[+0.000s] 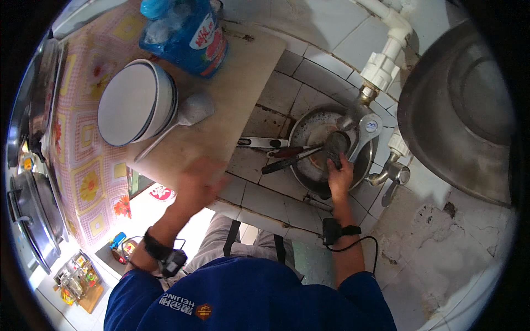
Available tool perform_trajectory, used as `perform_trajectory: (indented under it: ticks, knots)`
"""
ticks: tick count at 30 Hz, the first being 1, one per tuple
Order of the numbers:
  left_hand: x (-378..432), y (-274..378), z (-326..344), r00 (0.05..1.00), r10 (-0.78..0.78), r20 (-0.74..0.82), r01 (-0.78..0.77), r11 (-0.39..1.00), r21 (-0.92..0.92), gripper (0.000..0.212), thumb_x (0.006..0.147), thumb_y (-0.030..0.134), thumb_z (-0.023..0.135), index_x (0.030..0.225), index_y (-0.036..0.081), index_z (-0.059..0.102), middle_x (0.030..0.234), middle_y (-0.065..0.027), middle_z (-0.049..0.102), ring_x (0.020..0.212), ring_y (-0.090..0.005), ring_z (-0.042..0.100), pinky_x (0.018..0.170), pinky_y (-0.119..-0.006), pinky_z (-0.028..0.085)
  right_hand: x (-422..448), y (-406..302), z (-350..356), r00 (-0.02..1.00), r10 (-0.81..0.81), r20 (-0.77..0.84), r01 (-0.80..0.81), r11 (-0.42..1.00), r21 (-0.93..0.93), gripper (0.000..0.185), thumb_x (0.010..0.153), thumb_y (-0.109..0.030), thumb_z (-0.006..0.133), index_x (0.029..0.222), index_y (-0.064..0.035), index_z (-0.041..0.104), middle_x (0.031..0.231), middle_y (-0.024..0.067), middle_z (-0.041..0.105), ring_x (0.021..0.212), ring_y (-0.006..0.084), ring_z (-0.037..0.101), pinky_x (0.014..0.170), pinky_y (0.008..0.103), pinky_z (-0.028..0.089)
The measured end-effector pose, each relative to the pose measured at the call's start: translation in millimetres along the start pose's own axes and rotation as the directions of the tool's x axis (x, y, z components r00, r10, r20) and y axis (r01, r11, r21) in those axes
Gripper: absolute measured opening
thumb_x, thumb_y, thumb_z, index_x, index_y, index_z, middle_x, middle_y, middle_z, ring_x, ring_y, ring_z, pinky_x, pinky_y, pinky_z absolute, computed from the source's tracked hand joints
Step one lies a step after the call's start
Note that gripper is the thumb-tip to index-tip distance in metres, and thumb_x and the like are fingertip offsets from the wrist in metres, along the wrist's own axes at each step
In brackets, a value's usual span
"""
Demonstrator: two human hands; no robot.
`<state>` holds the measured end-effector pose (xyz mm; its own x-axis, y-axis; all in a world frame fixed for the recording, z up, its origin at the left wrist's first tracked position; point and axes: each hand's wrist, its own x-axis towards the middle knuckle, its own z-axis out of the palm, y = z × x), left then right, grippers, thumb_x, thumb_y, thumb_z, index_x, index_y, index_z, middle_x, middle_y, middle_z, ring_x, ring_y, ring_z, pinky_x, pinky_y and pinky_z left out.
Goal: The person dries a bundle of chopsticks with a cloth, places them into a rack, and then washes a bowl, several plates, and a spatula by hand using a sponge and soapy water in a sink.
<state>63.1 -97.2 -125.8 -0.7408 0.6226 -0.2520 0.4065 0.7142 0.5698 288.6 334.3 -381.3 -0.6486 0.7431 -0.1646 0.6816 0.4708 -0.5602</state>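
My right hand [341,176] grips a dark scouring pad [336,145] over a metal pan [295,142] in the tiled sink. Foamy water lies in the pan. Utensils with a red-brown handle [287,152] and a black handle [278,166] lean across its rim. My left hand [203,178], blurred, hovers by the near edge of a pale board [232,99] and appears to hold nothing. On the board, a metal wok spatula [196,109] rests beside stacked white bowls [128,105] with blue rims. Behind them stands a blue dish-soap bottle [186,37].
A lever faucet [366,120] juts over the pan from a white pipe [381,70]. Another metal tap [395,173] sticks out at the right. A large metal basin [434,111] stands at the right wall. A patterned cloth [89,178] covers the left surface, near a lidded pot [39,215].
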Motion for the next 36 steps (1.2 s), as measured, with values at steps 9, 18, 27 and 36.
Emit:
perform_trajectory:
  ticks: [9,18,27,36]
  knots:
    - [99.8,39.8,211.3,0.810,-0.217,0.545,0.396,0.888,-0.235,0.068,0.105,0.053,0.089,0.149,0.004,0.072,0.114,-0.0188,0.083,0.101,-0.0394,0.085,0.092,-0.050,0.068,-30.7,-70.7,11.1,0.939,-0.255,0.231,0.204,0.953,0.222,0.061,0.101,-0.031,0.099,0.153,-0.0042,0.081,0.128,0.0230,0.069,0.113,0.0435,0.075,0.096,0.0535,0.063]
    - [101.2,37.0,249.2,0.469,0.066,0.881,0.831,0.304,-0.465,0.057,0.124,0.064,0.063,0.144,0.011,0.063,0.086,0.0000,0.066,0.061,-0.0080,0.058,0.053,-0.028,0.044,-0.5,-33.6,1.2,0.936,-0.136,0.324,0.137,0.990,0.019,0.058,0.097,-0.025,0.098,0.149,-0.0065,0.082,0.139,0.0316,0.070,0.120,0.0521,0.076,0.102,0.0572,0.063]
    - [80.2,74.6,191.4,0.507,-0.001,0.862,0.805,0.358,-0.473,0.036,0.127,0.043,0.064,0.140,0.010,0.063,0.082,0.0011,0.058,0.056,-0.0084,0.047,0.049,-0.029,0.037,74.5,22.0,-12.9,0.995,-0.097,0.014,0.097,0.955,-0.279,0.054,0.094,-0.023,0.098,0.143,-0.0088,0.080,0.130,0.0247,0.073,0.118,0.0479,0.076,0.099,0.0582,0.063]
    - [61.8,54.4,130.2,0.500,-0.043,0.865,0.760,0.500,-0.415,0.030,0.126,0.038,0.065,0.128,0.009,0.062,0.083,-0.0007,0.059,0.058,-0.0109,0.050,0.050,-0.033,0.040,16.1,-62.0,-59.6,0.808,-0.279,0.518,0.380,0.920,-0.097,0.077,0.088,-0.009,0.093,0.161,-0.0099,0.068,0.168,0.0303,0.054,0.145,0.0540,0.062,0.120,0.0628,0.056]
